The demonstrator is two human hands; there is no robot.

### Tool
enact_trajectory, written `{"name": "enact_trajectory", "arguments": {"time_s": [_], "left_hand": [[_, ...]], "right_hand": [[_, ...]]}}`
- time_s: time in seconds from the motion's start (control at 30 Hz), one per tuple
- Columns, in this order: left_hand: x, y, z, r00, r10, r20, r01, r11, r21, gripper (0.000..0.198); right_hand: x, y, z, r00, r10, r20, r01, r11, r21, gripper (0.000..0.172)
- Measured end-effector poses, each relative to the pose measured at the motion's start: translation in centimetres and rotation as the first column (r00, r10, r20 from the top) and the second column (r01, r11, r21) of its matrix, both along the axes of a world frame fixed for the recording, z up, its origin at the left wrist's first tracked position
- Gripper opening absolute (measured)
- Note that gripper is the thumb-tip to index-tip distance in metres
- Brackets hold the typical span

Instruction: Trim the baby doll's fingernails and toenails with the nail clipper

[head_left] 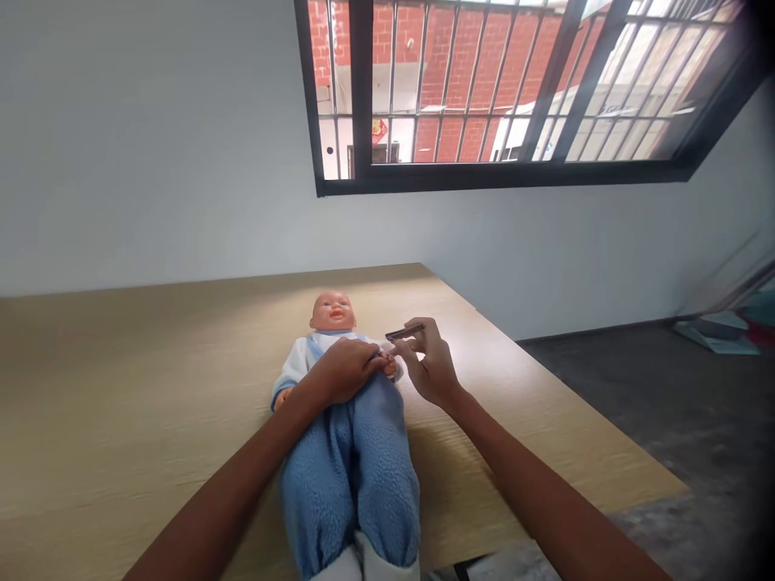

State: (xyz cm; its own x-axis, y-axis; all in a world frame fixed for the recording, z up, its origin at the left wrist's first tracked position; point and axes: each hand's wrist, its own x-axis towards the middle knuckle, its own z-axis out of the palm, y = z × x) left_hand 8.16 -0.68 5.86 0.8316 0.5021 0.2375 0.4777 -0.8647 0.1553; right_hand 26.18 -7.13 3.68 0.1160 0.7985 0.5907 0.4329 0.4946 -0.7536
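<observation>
On its back lies a baby doll (pixel 354 452) in blue fleece trousers and a white and blue top, its head toward the wall. My left hand (pixel 344 369) reaches across the doll's belly, its fingers closed on the doll's hand (pixel 389 367) on the right side. Just to the right, my right hand (pixel 431 367) pinches a small metal nail clipper (pixel 404 332) between thumb and fingers. The clipper is held slightly above the doll's hand; whether they touch I cannot tell. The doll's other hand (pixel 282 399) rests at its left side, partly behind my left forearm.
The pale wooden table (pixel 151 403) carries the doll and ends at a slanting right edge. Behind it stands a white wall with a barred, black-framed window (pixel 502 173). Dark floor (pixel 605 387) lies to the right, with flat light-blue items (pixel 718 332) near the wall.
</observation>
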Motion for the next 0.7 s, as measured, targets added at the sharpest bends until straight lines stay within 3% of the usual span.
{"name": "enact_trajectory", "arguments": {"time_s": [0.27,0.7], "left_hand": [[-0.6,0.0,-0.2,0.998,-0.028,0.058,0.029,0.999,-0.019,0.044],[-0.7,0.1,-0.5,0.995,-0.05,0.089,0.052,0.998,-0.026,0.044]], "right_hand": [[0.5,-0.7,1.1,0.955,0.137,0.262,-0.134,0.991,-0.03,0.034],[0.1,-0.6,1.6,0.91,0.079,0.406,-0.063,0.997,-0.053,0.026]]}}
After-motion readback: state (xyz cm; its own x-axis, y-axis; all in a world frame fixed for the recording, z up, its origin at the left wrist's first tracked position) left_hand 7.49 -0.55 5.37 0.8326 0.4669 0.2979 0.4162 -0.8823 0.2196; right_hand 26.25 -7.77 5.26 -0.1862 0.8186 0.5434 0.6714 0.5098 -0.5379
